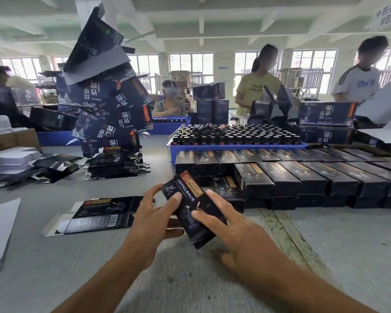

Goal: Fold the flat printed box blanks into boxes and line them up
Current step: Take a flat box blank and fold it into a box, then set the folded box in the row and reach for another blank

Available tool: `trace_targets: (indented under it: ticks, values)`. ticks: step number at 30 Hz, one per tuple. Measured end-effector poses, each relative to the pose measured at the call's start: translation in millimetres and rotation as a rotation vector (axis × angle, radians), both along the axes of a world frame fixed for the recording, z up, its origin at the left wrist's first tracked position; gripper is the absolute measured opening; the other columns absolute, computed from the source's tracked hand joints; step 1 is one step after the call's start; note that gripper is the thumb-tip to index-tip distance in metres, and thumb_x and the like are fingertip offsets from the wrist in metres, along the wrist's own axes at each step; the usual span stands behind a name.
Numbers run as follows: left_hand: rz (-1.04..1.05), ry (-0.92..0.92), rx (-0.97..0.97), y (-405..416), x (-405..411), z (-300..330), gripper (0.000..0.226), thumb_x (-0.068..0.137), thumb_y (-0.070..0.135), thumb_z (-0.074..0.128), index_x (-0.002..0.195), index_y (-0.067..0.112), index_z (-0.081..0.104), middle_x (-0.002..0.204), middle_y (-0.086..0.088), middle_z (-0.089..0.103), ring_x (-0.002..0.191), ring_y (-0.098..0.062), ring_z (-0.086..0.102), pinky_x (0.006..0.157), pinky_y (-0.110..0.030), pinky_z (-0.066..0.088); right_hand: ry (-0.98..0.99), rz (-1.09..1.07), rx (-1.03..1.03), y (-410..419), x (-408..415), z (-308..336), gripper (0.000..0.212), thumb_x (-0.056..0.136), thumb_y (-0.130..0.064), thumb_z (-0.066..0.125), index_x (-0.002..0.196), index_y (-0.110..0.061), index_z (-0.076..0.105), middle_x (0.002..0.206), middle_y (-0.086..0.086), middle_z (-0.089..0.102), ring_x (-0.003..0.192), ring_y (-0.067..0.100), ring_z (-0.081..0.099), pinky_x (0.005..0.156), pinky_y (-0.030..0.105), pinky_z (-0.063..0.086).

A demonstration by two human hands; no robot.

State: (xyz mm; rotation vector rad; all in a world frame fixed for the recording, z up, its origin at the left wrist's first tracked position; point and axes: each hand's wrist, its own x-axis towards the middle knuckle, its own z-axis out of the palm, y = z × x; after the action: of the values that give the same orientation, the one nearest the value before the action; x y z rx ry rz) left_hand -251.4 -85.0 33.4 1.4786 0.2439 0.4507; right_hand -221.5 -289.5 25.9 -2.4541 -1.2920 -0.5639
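The big grey bench point(54, 267) holds rows of folded boxes point(303, 177) on the right w/ a blue tray of bottles point(235, 146) behind them. A flat box blank point(95, 216) lies near the left hand point(152, 219). Both hands hold one dark box point(190, 208) just above the bench: left fingers curl round its side, right hand point(233, 229) has straight fingers pressed on top.
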Motion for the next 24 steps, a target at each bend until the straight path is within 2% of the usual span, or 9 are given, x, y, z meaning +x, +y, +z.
trace_targets:
  ticks: [2, 5, 7, 10, 13, 16, 18, 22, 24]
  values:
    - [-0.035, 0.018, -0.021, -1, 1, -1, 0.056, 0.087, 0.045, 0.065, 0.138, 0.039, 0.044, 0.088, 0.000, 0.077, 0.080, -0.027, 0.076, 0.068, -0.042, 0.062, -0.127, -0.024, 0.061, 2, 1, 5, 0.082, 0.076, -0.033, 0.084, 0.146, -0.039, 0.043, 0.163, 0.004, 0.030, 0.111, 0.023, 0.068, 0.074, 0.037, 0.063]
    - [-0.043, 0.049, 0.024, 2, 2, -4, 0.057, 0.090, 0.055, 0.058, 0.142, 0.043, 0.037, 0.089, 0.000, 0.077, 0.075, -0.027, 0.076, 0.058, -0.032, 0.059, -0.136, -0.108, 0.067, 0, 4, 9, 0.080, 0.067, -0.039, 0.090, 0.140, -0.030, 0.056, 0.154, 0.002, 0.047, 0.088, 0.019, 0.073, 0.060, 0.030, 0.060]
    - [-0.037, 0.108, 0.235, 6, 3, -10, 0.056, 0.095, 0.055, 0.054, 0.146, 0.040, 0.034, 0.088, -0.002, 0.076, 0.072, -0.022, 0.075, 0.060, -0.030, 0.056, -0.142, -0.164, 0.019, -2, 14, 10, 0.078, 0.072, -0.041, 0.086, 0.142, -0.030, 0.055, 0.154, -0.002, 0.047, 0.095, 0.022, 0.072, 0.070, 0.035, 0.060]
    - [-0.020, 0.207, 0.844, 11, 5, -20, 0.049, 0.097, 0.052, 0.056, 0.142, 0.042, 0.040, 0.086, 0.010, 0.070, 0.079, -0.002, 0.067, 0.080, -0.027, 0.055, -0.107, -0.222, -0.023, -5, 29, 16, 0.073, 0.083, -0.043, 0.077, 0.149, -0.031, 0.047, 0.157, -0.001, 0.041, 0.132, 0.030, 0.055, 0.102, 0.047, 0.049]
    - [-0.057, 0.226, 1.020, 8, 8, -20, 0.044, 0.096, 0.054, 0.056, 0.137, 0.046, 0.043, 0.089, 0.017, 0.066, 0.086, 0.001, 0.061, 0.083, -0.026, 0.052, -0.206, -0.333, -0.084, 2, 47, 24, 0.074, 0.071, -0.043, 0.088, 0.138, -0.025, 0.061, 0.143, 0.006, 0.059, 0.131, 0.038, 0.055, 0.099, 0.056, 0.048]
    - [-0.079, 0.231, 1.075, 9, 10, -24, 0.039, 0.096, 0.054, 0.056, 0.133, 0.044, 0.050, 0.092, 0.017, 0.066, 0.087, -0.001, 0.060, 0.085, -0.027, 0.051, -0.133, -0.432, -0.245, 11, 72, 28, 0.075, 0.093, -0.054, 0.061, 0.156, -0.028, 0.030, 0.164, 0.001, 0.030, 0.154, 0.032, 0.016, 0.121, 0.053, 0.016]
    - [-0.074, 0.224, 1.057, 11, 11, -26, 0.034, 0.095, 0.052, 0.057, 0.128, 0.042, 0.055, 0.088, 0.018, 0.064, 0.085, 0.002, 0.059, 0.081, -0.024, 0.049, -0.056, -0.481, -0.294, 12, 88, 28, 0.083, 0.095, -0.061, 0.051, 0.160, -0.026, 0.014, 0.168, 0.000, 0.014, 0.155, 0.030, 0.000, 0.123, 0.051, 0.004]
    - [-0.088, 0.222, 1.040, 13, 14, -28, 0.028, 0.095, 0.049, 0.058, 0.119, 0.036, 0.064, 0.082, 0.020, 0.058, 0.081, 0.000, 0.056, 0.077, -0.023, 0.043, -0.050, -0.486, -0.290, 12, 90, 27, 0.096, 0.093, -0.062, 0.054, 0.161, -0.023, -0.003, 0.169, 0.002, -0.002, 0.155, 0.030, -0.010, 0.123, 0.047, -0.003]
    - [-0.080, 0.201, 1.006, 15, 14, -27, 0.028, 0.095, 0.048, 0.059, 0.119, 0.036, 0.065, 0.087, 0.021, 0.058, 0.078, 0.005, 0.053, 0.076, -0.023, 0.043, -0.122, -0.391, -0.187, 12, 75, 24, 0.093, 0.093, -0.057, 0.057, 0.161, -0.021, 0.003, 0.169, 0.002, 0.003, 0.156, 0.027, -0.005, 0.122, 0.041, -0.003]
